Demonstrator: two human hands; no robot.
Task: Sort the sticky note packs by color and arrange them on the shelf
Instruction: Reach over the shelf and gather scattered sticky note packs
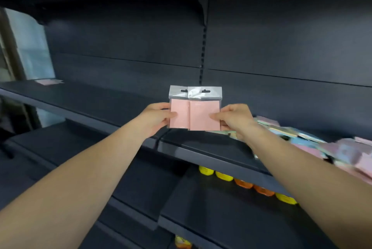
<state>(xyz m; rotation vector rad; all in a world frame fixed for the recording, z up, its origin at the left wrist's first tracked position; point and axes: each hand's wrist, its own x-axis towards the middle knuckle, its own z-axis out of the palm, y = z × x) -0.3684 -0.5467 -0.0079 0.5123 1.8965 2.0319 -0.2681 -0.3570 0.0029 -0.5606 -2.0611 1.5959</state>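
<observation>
2 pink packs (194, 114) pinched upright between both hands (156, 117).

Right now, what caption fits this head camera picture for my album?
Left hand and right hand hold two pink sticky note packs above a dark shelf.
</observation>
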